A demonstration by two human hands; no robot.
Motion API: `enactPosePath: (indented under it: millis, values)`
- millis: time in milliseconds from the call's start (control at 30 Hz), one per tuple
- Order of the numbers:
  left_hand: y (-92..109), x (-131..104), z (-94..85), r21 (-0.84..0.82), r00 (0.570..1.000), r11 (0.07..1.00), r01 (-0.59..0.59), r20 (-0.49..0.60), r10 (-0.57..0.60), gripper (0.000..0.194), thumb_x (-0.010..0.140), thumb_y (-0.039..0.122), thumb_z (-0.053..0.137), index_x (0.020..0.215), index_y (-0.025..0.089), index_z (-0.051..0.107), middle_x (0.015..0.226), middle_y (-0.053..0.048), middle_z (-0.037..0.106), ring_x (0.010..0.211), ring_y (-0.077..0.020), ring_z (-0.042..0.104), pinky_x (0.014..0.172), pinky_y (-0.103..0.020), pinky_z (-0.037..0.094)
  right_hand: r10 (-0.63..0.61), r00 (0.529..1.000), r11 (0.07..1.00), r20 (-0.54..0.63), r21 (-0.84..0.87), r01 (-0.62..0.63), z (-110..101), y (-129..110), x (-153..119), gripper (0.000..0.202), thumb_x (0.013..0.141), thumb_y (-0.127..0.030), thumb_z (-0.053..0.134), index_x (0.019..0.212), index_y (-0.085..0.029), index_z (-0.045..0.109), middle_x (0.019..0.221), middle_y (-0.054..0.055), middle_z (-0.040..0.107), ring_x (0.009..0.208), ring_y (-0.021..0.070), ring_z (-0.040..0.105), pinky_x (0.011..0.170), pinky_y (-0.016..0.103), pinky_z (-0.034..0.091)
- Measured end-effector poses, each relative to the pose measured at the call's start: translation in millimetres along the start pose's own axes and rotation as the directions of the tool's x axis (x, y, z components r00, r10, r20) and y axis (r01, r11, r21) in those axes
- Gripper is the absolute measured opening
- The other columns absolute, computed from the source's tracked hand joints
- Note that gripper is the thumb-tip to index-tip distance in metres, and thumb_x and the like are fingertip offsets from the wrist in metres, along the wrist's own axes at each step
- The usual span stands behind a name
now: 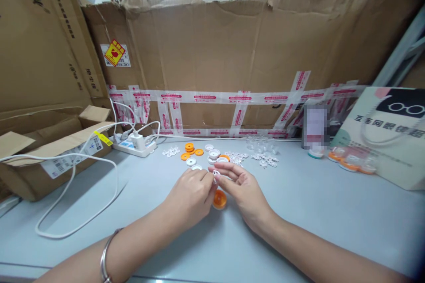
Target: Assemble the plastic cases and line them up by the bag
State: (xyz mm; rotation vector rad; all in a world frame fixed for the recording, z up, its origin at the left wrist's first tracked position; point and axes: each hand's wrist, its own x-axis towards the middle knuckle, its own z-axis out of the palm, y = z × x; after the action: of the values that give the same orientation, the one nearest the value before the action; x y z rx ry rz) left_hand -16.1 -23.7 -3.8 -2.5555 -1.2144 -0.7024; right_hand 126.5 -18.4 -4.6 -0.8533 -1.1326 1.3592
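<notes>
A small white plastic piece with holes [216,174] is pinched between the fingertips of my left hand [194,190] and my right hand [244,189]. Both hands meet over the middle of the table, and the left fingers partly hide the piece. Just below the fingers, a round orange part [219,200] with a pale rim rests on the tabletop. Behind my hands lie round white parts [213,154] and orange rings [189,148], some of them stacked. Beside these is a pile of small white cut-out pieces [238,158].
Clear plastic covers [262,144] stand at the back. A power strip [137,146] with a looping white cable [117,177] and an open carton [56,154] are on the left. Finished-looking round cases [353,162] lie by a printed bag [388,137] on the right. Cardboard [206,48] walls the back.
</notes>
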Motion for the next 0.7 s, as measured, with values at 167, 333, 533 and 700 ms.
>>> enactPosePath:
  millis: [167,333,533,700]
  values:
    - [-4,3,-3.7,-0.154,0.997,0.988,0.009,-0.080,-0.021,0.013,0.081,0.016,0.053,0.068,0.015,0.050,0.068,-0.002,0.058,0.066,-0.0178,0.055,0.062,-0.031,0.045,0.109,0.992,0.991,0.057,0.071,-0.113,-4,-10,-1,0.030,0.061,-0.027,0.075,0.088,-0.019,0.064,0.089,0.004,0.071,0.086,0.0166,0.064,0.079,0.029,0.048]
    - [-14,4,-10.7,-0.374,0.990,0.927,-0.044,-0.143,-0.011,0.027,0.077,0.017,0.063,0.101,0.018,0.051,0.091,-0.003,0.056,0.084,-0.0167,0.053,0.074,-0.030,0.046,0.191,0.976,0.965,0.105,0.161,-0.206,-11,-17,-1,0.030,0.063,-0.023,0.075,0.090,-0.017,0.063,0.086,0.003,0.070,0.088,0.0125,0.062,0.080,0.022,0.046]
    - [-20,6,-9.8,-0.476,0.990,0.871,-0.124,-0.115,0.078,0.033,0.082,0.018,0.058,0.114,0.025,0.052,0.093,-0.003,0.050,0.087,-0.0160,0.049,0.079,-0.031,0.045,0.188,0.972,0.961,0.144,0.178,-0.213,-12,-17,-1,0.027,0.065,-0.019,0.073,0.089,-0.018,0.059,0.076,-0.002,0.067,0.071,0.0071,0.060,0.074,0.022,0.047]
    - [-14,6,-10.3,-0.511,0.994,0.856,-0.076,-0.109,0.023,0.029,0.079,0.014,0.060,0.107,0.022,0.054,0.090,-0.003,0.051,0.086,-0.0170,0.049,0.079,-0.032,0.044,0.182,0.973,0.972,0.144,0.121,-0.200,-8,-22,-4,0.026,0.067,-0.022,0.072,0.087,-0.016,0.057,0.081,0.002,0.068,0.080,0.0115,0.062,0.073,0.023,0.047]
